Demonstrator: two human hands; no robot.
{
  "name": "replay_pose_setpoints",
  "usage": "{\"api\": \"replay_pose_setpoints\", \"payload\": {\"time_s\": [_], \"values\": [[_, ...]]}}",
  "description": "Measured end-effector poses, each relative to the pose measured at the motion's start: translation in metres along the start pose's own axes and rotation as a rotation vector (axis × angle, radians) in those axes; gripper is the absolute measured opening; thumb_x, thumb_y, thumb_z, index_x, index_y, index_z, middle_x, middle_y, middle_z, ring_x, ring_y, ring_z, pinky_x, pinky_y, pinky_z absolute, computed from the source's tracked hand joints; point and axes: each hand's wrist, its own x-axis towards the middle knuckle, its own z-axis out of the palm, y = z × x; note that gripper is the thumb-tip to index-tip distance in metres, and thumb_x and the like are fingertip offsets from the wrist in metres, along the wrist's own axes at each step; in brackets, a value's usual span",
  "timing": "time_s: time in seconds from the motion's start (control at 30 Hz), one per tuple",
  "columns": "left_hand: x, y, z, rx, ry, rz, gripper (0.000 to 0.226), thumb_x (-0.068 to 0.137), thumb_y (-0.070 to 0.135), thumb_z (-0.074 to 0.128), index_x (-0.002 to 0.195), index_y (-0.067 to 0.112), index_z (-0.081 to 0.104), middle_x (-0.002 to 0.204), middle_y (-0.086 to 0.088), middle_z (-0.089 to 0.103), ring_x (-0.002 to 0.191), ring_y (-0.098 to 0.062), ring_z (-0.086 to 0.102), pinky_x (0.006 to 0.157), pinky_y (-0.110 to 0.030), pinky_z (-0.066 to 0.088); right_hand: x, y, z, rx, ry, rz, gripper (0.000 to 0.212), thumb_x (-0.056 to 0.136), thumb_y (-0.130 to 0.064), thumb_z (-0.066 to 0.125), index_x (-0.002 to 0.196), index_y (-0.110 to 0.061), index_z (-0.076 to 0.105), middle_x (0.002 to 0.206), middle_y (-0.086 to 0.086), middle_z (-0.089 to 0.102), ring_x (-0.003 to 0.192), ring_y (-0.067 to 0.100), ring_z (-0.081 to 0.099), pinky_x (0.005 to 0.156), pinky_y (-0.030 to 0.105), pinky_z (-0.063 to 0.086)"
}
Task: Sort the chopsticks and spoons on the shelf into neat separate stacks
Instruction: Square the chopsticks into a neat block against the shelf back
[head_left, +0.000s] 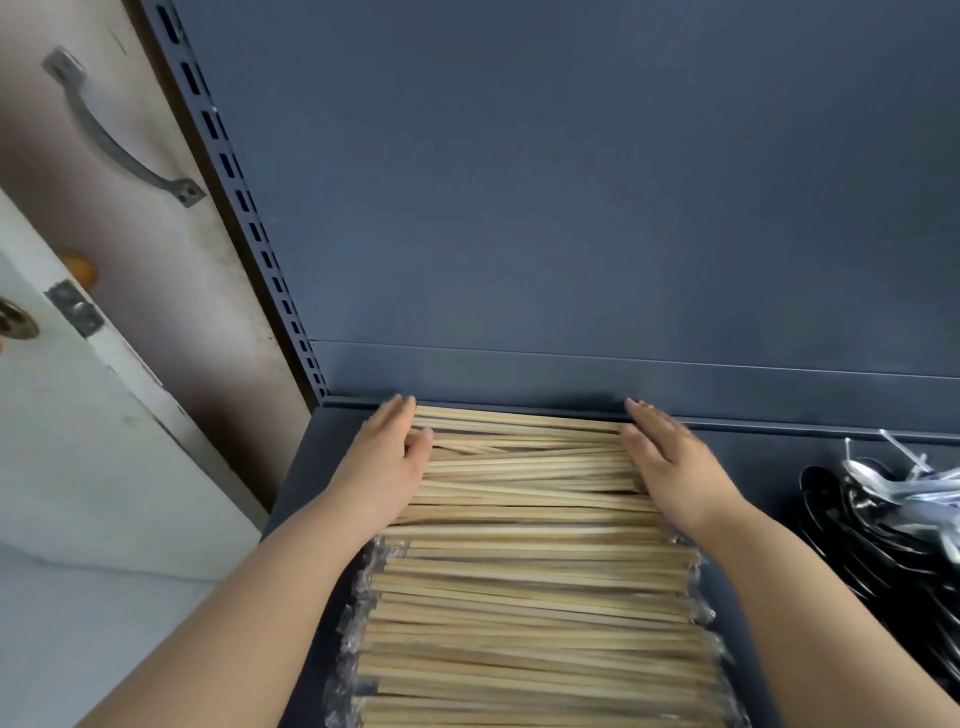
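Chopsticks (530, 597) lie in a broad pale wooden stack on the dark shelf (769, 467), running left to right, from the near edge of the view back almost to the shelf's rear lip. Those in the far part of the stack are bare and a few cross at slight angles. The nearer ones lie straighter and sit in clear plastic wrappers (358, 597) that crinkle out past both ends.

The left grip (387, 467), a bare hand, is flat and spread, fingers straight. Its palm presses the left ends of the far chopsticks and its thumb rests on top of them; it clasps nothing. The right grip (675, 467) mirrors it, fingers straight and laid against the right ends, also holding nothing. Both forearms reach in from the near side.

Spoons (893, 519) sit to the right on the same shelf, well apart from the chopsticks, in a jumble of black and shiny silver pieces partly cut off by the frame.

Behind rises the plain dark back panel (571, 208), with a slotted upright (234, 182) at its left edge. Farther left stands a door with a metal handle (119, 135).
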Motion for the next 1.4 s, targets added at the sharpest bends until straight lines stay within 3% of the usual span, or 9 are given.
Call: {"api": "replay_pose_setpoints", "payload": {"time_s": [0.1, 0.2, 0.37, 0.63, 0.87, 1.07, 1.23, 1.33, 1.4], "values": [[-0.005, 0.006, 0.002, 0.207, -0.006, 0.028, 0.049, 0.101, 0.038, 0.028, 0.145, 0.018, 0.036, 0.153, 0.005, 0.024, 0.140, -0.011, 0.019, 0.111, -0.026, 0.019, -0.006, 0.000, 0.008, -0.270, -0.163, 0.003, 0.052, 0.098, -0.045, 0.025, 0.146, -0.024, 0.026, 0.156, -0.006, 0.014, 0.143, 0.008, 0.006, 0.114, 0.025, 0.010], [-0.010, 0.009, 0.000, 0.302, 0.135, 0.101, 0.040, 0.098, 0.038, 0.036, 0.123, 0.014, 0.057, 0.132, 0.004, 0.044, 0.122, -0.011, 0.037, 0.095, -0.022, 0.034, -0.009, 0.000, 0.004, -0.410, -0.084, -0.046, 0.047, 0.099, -0.041, 0.026, 0.141, -0.022, 0.037, 0.154, -0.005, 0.023, 0.142, 0.012, 0.016, 0.115, 0.026, 0.010], [-0.011, 0.005, -0.005, 0.074, 0.005, 0.075, 0.042, 0.098, 0.034, 0.042, 0.139, 0.025, 0.039, 0.145, 0.005, 0.036, 0.133, -0.011, 0.032, 0.104, -0.025, 0.028, -0.016, -0.002, -0.002, -0.387, -0.065, -0.131, 0.043, 0.098, -0.025, 0.034, 0.140, -0.030, 0.038, 0.150, -0.010, 0.031, 0.140, 0.009, 0.022, 0.115, 0.025, 0.015], [-0.023, -0.011, -0.016, -0.013, -0.215, 0.142, 0.052, 0.096, 0.043, 0.043, 0.145, 0.039, 0.026, 0.148, 0.029, 0.011, 0.138, 0.009, -0.001, 0.114, -0.025, 0.005, -0.037, -0.002, -0.005, -0.518, -0.286, -0.162, 0.078, 0.070, -0.044, 0.023, 0.146, -0.042, 0.005, 0.155, -0.014, -0.009, 0.142, 0.005, -0.014, 0.114, 0.027, -0.009], [-0.036, -0.013, -0.006, -0.089, -0.038, 0.174, 0.028, 0.093, 0.035, 0.053, 0.120, 0.041, 0.052, 0.148, 0.019, 0.029, 0.138, 0.005, 0.017, 0.114, -0.026, 0.019, -0.040, 0.004, 0.006, -0.327, -0.070, -0.280, 0.047, 0.082, -0.048, 0.035, 0.117, -0.026, 0.055, 0.143, -0.009, 0.040, 0.137, 0.008, 0.027, 0.112, 0.019, 0.008], [-0.031, -0.009, -0.001, 0.046, -0.072, 0.136, 0.040, 0.094, 0.043, 0.046, 0.133, 0.034, 0.041, 0.154, 0.017, 0.016, 0.141, 0.001, 0.005, 0.113, -0.025, 0.015, -0.037, 0.003, 0.011, -0.578, -0.061, -0.281, 0.077, 0.076, -0.070, 0.003, 0.136, -0.037, 0.039, 0.150, -0.014, 0.029, 0.141, 0.009, 0.019, 0.116, 0.031, 0.005], [-0.021, -0.002, 0.001, -0.069, -0.015, 0.062, 0.052, 0.093, 0.042, 0.048, 0.140, 0.031, 0.032, 0.149, 0.011, 0.028, 0.136, -0.006, 0.026, 0.110, -0.030, 0.026, -0.029, -0.002, 0.004, -0.237, 0.065, -0.133, 0.047, 0.092, -0.054, 0.035, 0.128, -0.027, 0.049, 0.138, -0.010, 0.046, 0.125, 0.013, 0.043, 0.100, 0.026, 0.030], [-0.016, 0.005, 0.006, -0.041, -0.007, 0.044, 0.053, 0.096, 0.039, 0.043, 0.146, 0.029, 0.027, 0.152, 0.012, 0.021, 0.140, -0.008, 0.016, 0.113, -0.032, 0.019, -0.013, 0.000, 0.008, -0.179, -0.075, -0.031, 0.051, 0.096, -0.047, 0.032, 0.143, -0.028, 0.031, 0.154, -0.009, 0.020, 0.140, 0.010, 0.021, 0.114, 0.029, 0.015], [-0.015, 0.007, 0.008, 0.010, -0.005, 0.045, 0.050, 0.097, 0.039, 0.040, 0.146, 0.029, 0.029, 0.151, 0.012, 0.022, 0.140, -0.008, 0.012, 0.114, -0.032, 0.016, -0.011, 0.002, 0.012, -0.290, -0.065, -0.040, 0.048, 0.097, -0.045, 0.033, 0.141, -0.025, 0.038, 0.151, -0.004, 0.030, 0.138, 0.015, 0.024, 0.114, 0.033, 0.018]]}}
